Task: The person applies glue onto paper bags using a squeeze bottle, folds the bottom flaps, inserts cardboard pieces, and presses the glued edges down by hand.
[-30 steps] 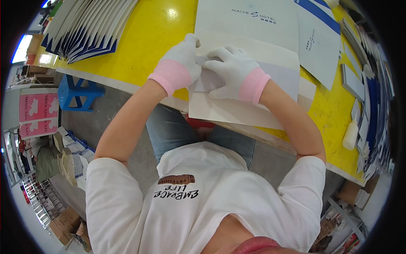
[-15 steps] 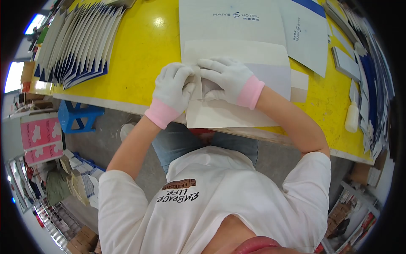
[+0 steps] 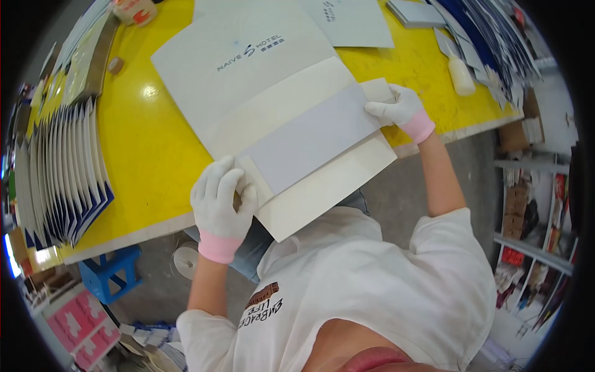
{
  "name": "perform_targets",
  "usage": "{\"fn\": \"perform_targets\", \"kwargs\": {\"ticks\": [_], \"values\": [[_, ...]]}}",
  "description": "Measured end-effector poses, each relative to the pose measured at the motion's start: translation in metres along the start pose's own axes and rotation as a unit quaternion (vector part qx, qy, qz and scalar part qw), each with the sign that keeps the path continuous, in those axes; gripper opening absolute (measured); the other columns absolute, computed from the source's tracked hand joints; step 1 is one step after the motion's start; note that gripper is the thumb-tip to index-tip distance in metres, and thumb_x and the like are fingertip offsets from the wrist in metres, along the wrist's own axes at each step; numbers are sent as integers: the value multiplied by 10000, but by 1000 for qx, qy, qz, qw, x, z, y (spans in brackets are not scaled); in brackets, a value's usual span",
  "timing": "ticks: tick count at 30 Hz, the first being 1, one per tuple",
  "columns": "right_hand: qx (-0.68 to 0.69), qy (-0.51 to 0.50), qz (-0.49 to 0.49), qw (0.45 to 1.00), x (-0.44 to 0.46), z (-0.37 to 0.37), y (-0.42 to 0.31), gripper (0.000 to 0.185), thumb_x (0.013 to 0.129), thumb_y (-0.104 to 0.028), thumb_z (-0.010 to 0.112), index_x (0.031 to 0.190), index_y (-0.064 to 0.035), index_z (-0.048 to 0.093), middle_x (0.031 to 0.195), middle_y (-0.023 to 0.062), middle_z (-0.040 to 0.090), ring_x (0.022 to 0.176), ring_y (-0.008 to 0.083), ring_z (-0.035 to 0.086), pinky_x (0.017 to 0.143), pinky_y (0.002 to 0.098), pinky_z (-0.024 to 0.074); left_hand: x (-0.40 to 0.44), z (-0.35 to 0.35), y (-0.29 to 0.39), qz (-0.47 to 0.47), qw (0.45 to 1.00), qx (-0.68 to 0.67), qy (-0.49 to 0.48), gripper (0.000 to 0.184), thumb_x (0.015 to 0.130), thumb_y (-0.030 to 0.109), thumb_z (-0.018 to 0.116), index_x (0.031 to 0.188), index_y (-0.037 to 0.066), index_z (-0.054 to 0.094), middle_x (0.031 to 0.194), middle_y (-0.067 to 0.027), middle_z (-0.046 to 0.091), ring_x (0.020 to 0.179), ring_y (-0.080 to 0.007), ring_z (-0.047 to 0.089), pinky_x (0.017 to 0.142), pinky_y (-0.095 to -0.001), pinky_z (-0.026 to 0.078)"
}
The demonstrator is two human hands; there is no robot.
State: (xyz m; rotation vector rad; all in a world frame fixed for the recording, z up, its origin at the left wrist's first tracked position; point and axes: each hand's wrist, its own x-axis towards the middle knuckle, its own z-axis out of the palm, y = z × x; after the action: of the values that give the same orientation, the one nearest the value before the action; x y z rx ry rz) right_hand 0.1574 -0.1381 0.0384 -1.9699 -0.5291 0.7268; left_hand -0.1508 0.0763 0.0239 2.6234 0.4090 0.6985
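Observation:
A large pale paper sheet point(image 3: 204, 74) printed "NAIVE S HOTEL" lies tilted on the yellow table, with a cream folded section at its near end. Across that section rests a grey-white panel point(image 3: 310, 139). My left hand point(image 3: 224, 201), in a white glove with a pink cuff, has its fingers bent at the sheet's left edge, by a small cream flap point(image 3: 255, 177). My right hand point(image 3: 400, 110), gloved alike, pinches the right end of the folded section, beside another cream flap point(image 3: 376, 90). The sheet's near corner hangs past the table edge.
Folded sheets with blue edges point(image 3: 65, 173) stand fanned at the left. A white bottle point(image 3: 460, 75), a grey-white stack point(image 3: 416, 13) and another printed sheet point(image 3: 359, 23) lie at the right and back. A blue stool point(image 3: 111, 273) is on the floor, lower left.
The sheet has turned, its near end swinging to the right. My right hand has moved from the left flap to the right end, while my left hand stays at the left edge. The view has shifted.

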Motion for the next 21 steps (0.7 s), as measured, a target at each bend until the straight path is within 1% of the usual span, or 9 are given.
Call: {"fn": "perform_targets", "kwargs": {"ticks": [1, 3, 4, 6, 9, 12, 15, 18, 21], "values": [[-45, 6, -4, 999, -2, -1, 1, 504, 734, -301, 812, 1079, 34, 660, 963, 123, 711, 842, 200, 673, 762, 318, 535, -5, 1, 0, 4, 1000, 8, -3, 350, 687, 113, 751, 1000, 41, 610, 1208, -157, 616, 1112, -352, 570, 934, -444, 444], [-143, 9, -16, 990, -4, -1, -2, 453, 746, -312, 791, 1028, 21, 673, 956, 137, 704, 844, 217, 677, 754, 320, 536, -6, 1, 4, 13, 1000, 9, -5, 410, 653, 155, 781, 1002, 37, 602, 1223, -162, 611, 1123, -359, 562, 941, -454, 437], [-239, 34, -41, 970, -6, 2, -8, 443, 750, -320, 779, 1020, 14, 666, 936, 142, 701, 826, 229, 675, 743, 325, 537, -5, 1, 7, 16, 1000, 12, -1, 441, 636, 177, 797, 1003, 35, 598, 1231, -164, 608, 1129, -362, 558, 944, -459, 434], [-419, 82, -92, 900, -12, 17, -20, 426, 760, -335, 755, 1002, 1, 652, 897, 152, 696, 791, 254, 670, 720, 334, 539, 0, 3, 9, 25, 999, -10, -18, 494, 601, 210, 819, 1003, 33, 591, 1242, -166, 604, 1137, -369, 552, 947, -464, 431], [-597, 85, -80, 794, -31, 55, -25, 451, 762, -373, 729, 1004, -10, 616, 965, 161, 683, 790, 309, 643, 721, 388, 535, 3, 5, 6, 52, 998, -11, -21, 533, 584, 277, 831, 982, 37, 570, 1216, -184, 607, 1102, -374, 565, 909, -459, 445], [-598, 97, -152, 781, -49, 65, -11, 584, 771, -423, 714, 1154, -5, 573, 1172, 147, 628, 903, 316, 611, 818, 389, 516, 3, 8, 0, 67, 998, -10, -18, 543, 582, 306, 829, 975, 39, 563, 1204, -195, 609, 1084, -374, 574, 886, -457, 454], [-538, 82, -268, 795, -58, 50, -6, 669, 770, -442, 706, 1226, 24, 556, 1327, 183, 527, 1014, 339, 554, 882, 408, 486, 3, 9, 0, 77, 997, -11, -13, 528, 590, 309, 821, 967, 40, 568, 1194, -189, 613, 1062, -369, 578, 885, -452, 453], [-497, 65, -312, 807, -56, 43, 3, 722, 769, -456, 701, 1256, 53, 545, 1381, 202, 482, 1009, 362, 525, 897, 422, 472, 11, 7, 5, 109, 993, 18, -34, 496, 616, 314, 803, 958, 37, 573, 1201, -169, 607, 1041, -355, 573, 896, -441, 444], [-504, 77, -354, 784, -51, 46, 8, 729, 760, -502, 689, 1201, 71, 591, 1337, 211, 527, 941, 338, 538, 857, 413, 486, 25, 9, 6, 140, 987, 16, -77, 475, 648, 334, 780, 957, 34, 579, 1251, -145, 575, 1048, -336, 552, 914, -434, 424]]}}
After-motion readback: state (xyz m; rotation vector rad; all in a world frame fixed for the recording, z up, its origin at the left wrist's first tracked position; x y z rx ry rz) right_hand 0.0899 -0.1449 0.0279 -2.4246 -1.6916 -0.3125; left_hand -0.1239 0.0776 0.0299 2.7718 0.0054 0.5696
